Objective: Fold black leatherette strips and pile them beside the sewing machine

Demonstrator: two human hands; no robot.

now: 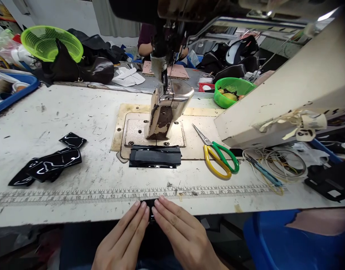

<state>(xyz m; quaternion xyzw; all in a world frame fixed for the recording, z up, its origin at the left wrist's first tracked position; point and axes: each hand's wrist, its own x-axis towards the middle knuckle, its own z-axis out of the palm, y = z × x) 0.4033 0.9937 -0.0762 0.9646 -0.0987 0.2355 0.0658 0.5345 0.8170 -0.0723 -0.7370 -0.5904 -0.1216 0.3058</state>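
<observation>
One small black piece (148, 204) is held down at the front edge of the worktop (62, 212), lower centre of the frame, by the left hand (121, 238) and right hand (184, 233), fingers together; whether it is pinched by hidden thumbs cannot be told. It is judged light, pliable and slippery, best gripped by its edges. Beyond, black strips (155, 156) are stacked mid-frame.
</observation>
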